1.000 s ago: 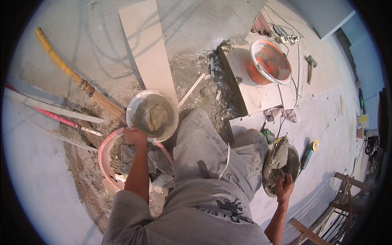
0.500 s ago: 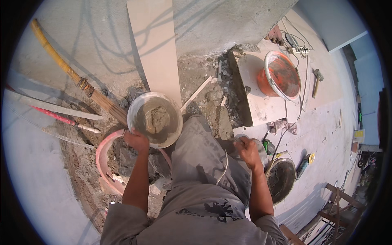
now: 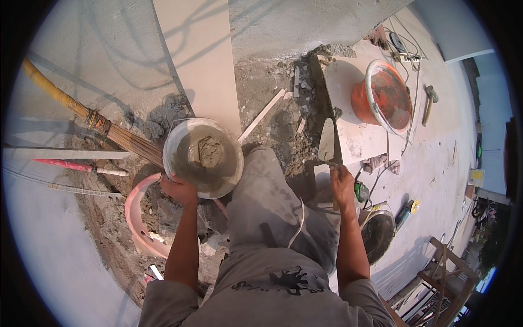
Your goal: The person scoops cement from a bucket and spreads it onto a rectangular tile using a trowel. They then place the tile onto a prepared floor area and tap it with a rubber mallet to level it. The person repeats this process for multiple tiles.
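My left hand point(image 3: 178, 191) is closed on the near rim of a round bucket point(image 3: 177, 144). Grey mortar point(image 3: 211, 151) lies heaped in the bottom of that bucket, beside my left knee. In my right hand point(image 3: 342, 184) is the handle of a trowel point(image 3: 327, 143), whose blade points away from me over the edge of a pale board point(image 3: 357, 143). Under my left forearm and the bucket is a pinkish ring-shaped rim point(image 3: 132, 210), partly hidden.
An orange bucket point(image 3: 358, 101) stands on the board. A hammer point(image 3: 429, 106) lies farther right. Beside my right arm are a dark bucket point(image 3: 378, 234) and an angle grinder point(image 3: 404, 214). A tall tan panel point(image 3: 204, 65) leans on the wall; bundled rods point(image 3: 133, 143) stick out left.
My right hand has moved slightly outward and away from me, and the trowel blade has swung up to point forward. My left hand keeps hold of the bucket.
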A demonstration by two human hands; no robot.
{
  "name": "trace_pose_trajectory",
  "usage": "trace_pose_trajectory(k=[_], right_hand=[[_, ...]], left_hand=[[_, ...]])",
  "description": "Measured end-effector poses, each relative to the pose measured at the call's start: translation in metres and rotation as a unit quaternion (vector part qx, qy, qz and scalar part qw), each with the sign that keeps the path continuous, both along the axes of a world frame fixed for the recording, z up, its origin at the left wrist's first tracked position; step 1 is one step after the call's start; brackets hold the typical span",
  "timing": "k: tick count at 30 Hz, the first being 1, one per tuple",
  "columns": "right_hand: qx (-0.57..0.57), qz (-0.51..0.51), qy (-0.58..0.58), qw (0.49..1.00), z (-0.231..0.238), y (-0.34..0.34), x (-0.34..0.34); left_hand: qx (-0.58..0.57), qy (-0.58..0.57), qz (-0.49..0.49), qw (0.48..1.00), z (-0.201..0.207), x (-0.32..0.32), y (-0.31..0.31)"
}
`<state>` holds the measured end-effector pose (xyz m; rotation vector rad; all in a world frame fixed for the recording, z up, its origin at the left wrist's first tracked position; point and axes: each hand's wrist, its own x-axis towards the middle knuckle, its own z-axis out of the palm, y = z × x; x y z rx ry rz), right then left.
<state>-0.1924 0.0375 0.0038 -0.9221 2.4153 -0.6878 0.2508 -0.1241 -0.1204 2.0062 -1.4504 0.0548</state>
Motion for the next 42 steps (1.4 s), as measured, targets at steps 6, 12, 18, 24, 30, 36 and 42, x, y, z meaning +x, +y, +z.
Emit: trace_pose_trajectory(k=[6, 12, 18, 24, 30, 36, 42], right_hand=[[0.14, 0.002, -0.115, 0.983, -0.047, -0.017, 0.028], [0.049, 0.018, 0.079, 0.996, -0.124, -0.03, 0.024], [0.078, -0.064, 0.032, 0.994, -0.133, -0.053, 0.016], [0.043, -0.088, 0.074, 0.992, -0.133, -0.055, 0.018], [-0.022, -0.074, 0.094, 0.993, -0.109, -0.054, 0.01], [-0.061, -0.077, 0.139, 0.985, -0.111, -0.049, 0.013], [0.024, -0.141, 0.171, 0.975, -0.089, -0.063, 0.047]], left_hand=[[0.007, -0.009, -0.022, 1.0, -0.004, 0.009, 0.002], [0.025, -0.006, -0.013, 1.0, -0.005, 0.009, 0.001], [0.034, 0.001, -0.014, 0.999, -0.003, 0.01, 0.002], [0.032, -0.024, -0.014, 0.999, -0.005, 0.01, 0.002], [0.044, 0.01, -0.011, 0.999, 0.0, 0.007, 0.001], [0.038, -0.012, -0.009, 0.999, -0.004, 0.008, -0.001], [0.03, -0.024, -0.01, 0.999, -0.012, 0.015, -0.002]])
